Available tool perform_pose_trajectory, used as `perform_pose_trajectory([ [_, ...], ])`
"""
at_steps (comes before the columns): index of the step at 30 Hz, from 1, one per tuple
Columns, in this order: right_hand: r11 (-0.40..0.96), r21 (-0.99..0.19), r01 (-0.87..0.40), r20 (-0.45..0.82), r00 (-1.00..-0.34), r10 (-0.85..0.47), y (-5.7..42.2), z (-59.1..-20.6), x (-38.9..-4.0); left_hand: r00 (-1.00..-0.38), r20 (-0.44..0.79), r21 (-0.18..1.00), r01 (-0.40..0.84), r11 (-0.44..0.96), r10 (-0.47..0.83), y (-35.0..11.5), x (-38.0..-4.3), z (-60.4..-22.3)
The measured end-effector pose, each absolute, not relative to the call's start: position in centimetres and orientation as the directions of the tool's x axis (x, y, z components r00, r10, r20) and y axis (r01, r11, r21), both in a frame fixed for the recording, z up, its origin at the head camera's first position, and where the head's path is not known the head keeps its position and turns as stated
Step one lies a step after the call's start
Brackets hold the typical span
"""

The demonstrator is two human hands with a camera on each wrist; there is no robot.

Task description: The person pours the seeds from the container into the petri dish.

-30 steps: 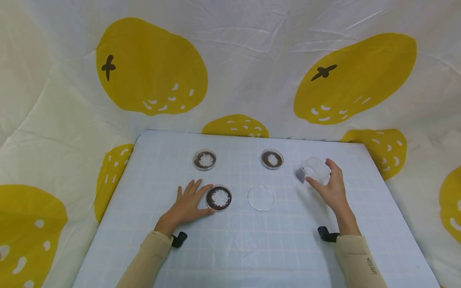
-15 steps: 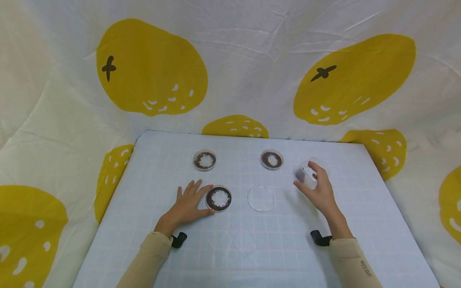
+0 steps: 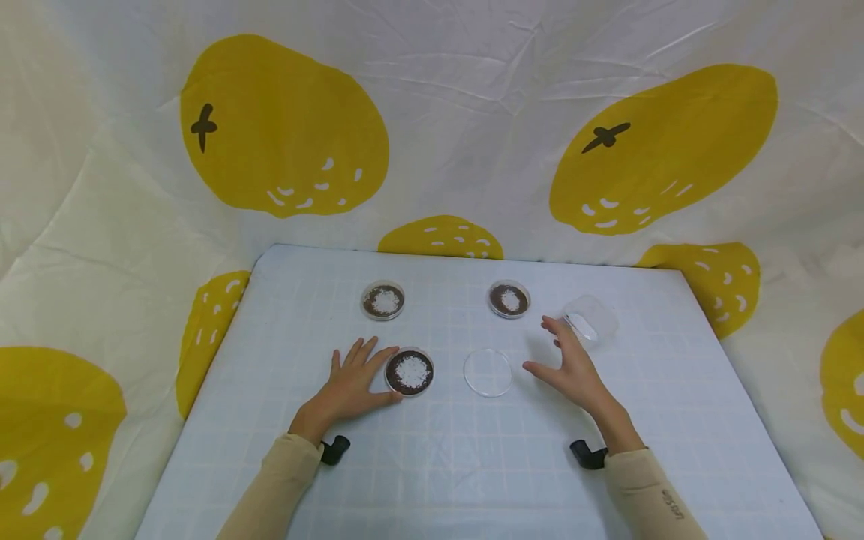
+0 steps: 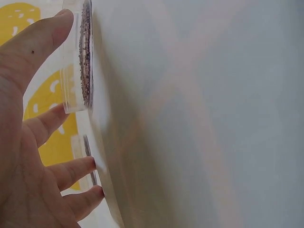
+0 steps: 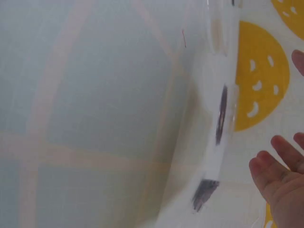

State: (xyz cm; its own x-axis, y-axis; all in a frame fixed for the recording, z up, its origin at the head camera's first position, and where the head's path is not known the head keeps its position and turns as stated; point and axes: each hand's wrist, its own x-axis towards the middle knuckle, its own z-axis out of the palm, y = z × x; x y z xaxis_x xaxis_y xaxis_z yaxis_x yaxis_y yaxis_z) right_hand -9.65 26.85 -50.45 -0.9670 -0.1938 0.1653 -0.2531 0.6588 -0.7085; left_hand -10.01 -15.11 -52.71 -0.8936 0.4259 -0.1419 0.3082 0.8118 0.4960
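The person's left hand (image 3: 347, 386) rests on the table and grips a round clear petri dish (image 3: 409, 372) between thumb and index finger. Dark, soil-like crumbs fill that dish, with a heap of white grains on top. In the left wrist view, thumb and index finger stand at opposite sides of the dish (image 4: 86, 71), the other fingers spread. The right hand (image 3: 574, 375) holds nothing, its thumb and fingers apart. It hovers just right of an empty clear round lid (image 3: 488, 373). Behind that hand stands a clear plastic container (image 3: 594, 319) with something white inside.
Two more petri dishes, one back left (image 3: 383, 300) and one back right (image 3: 509, 298), hold dark crumbs topped with white grains. A dark grey patch (image 5: 205, 194) shows by the container in the right wrist view. A patterned cloth (image 3: 466, 150) hangs behind the table.
The right hand has moved left from beside the clear container toward the empty lid. The left hand and the dish it grips have stayed in place.
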Motion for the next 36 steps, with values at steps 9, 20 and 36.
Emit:
perform_pose_trajectory([
  [9, 0.669, -0.711, -0.217, 0.035, -0.961, -0.275, 25.5, -51.5, -9.4, -0.893, -0.146, 0.496, 0.307, 0.812, 0.426, -15.1, -10.1, -52.7],
  [20, 0.712, -0.649, -0.266, -0.008, -0.934, -0.356, 24.5, -52.4, -9.2, -0.895, -0.136, 0.500, 0.309, 0.809, 0.425, -15.0, -10.1, -52.8],
  [36, 0.759, -0.562, -0.329, -0.025, -0.910, -0.413, 23.6, -53.0, -9.2, -0.895, -0.154, 0.493, 0.297, 0.818, 0.418, -14.9, -10.0, -52.5],
])
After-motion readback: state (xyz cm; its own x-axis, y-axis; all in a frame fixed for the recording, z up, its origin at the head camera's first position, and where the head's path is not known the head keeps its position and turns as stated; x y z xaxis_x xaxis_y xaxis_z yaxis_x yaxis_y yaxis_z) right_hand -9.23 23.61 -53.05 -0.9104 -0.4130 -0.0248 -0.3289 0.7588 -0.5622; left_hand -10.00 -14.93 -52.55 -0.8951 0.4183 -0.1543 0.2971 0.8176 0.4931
